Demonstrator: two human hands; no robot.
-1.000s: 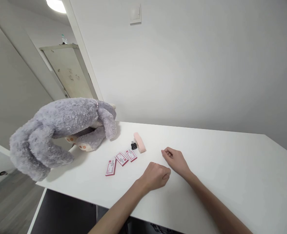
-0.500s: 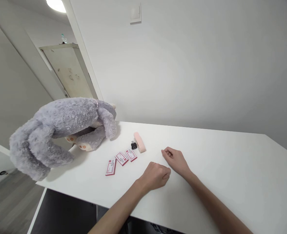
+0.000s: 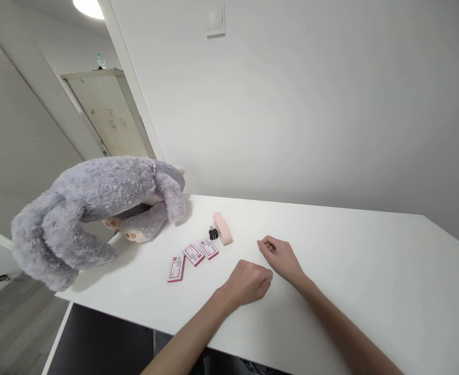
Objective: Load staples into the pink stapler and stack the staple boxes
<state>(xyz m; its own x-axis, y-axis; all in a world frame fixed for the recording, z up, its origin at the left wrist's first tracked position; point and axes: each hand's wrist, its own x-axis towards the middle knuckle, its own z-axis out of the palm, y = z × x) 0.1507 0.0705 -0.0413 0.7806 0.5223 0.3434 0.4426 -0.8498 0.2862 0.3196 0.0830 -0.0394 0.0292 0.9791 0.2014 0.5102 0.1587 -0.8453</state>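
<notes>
On my remote feed, the plush toy (image 3: 108, 182) sits at the counter's (image 3: 350, 271) left end, a cabinet (image 3: 106, 112) well behind it. Right of it I have three boxes (image 3: 193, 254) in a slanting row, then what I take for a staple remover (image 3: 213, 234) just left of the stapler (image 3: 224, 228). My left hand (image 3: 249, 281) is right of the boxes, my right hand (image 3: 282, 256) farther back and rightward.

Left grip (image 3: 249, 281), right grip (image 3: 281, 256) bare; forearms (image 3: 194, 336) slim, tapering to narrow wrists (image 3: 225, 298).

The left hand (image 3: 249, 283) is fisted; the right hand (image 3: 281, 257) curls loosely.
</notes>
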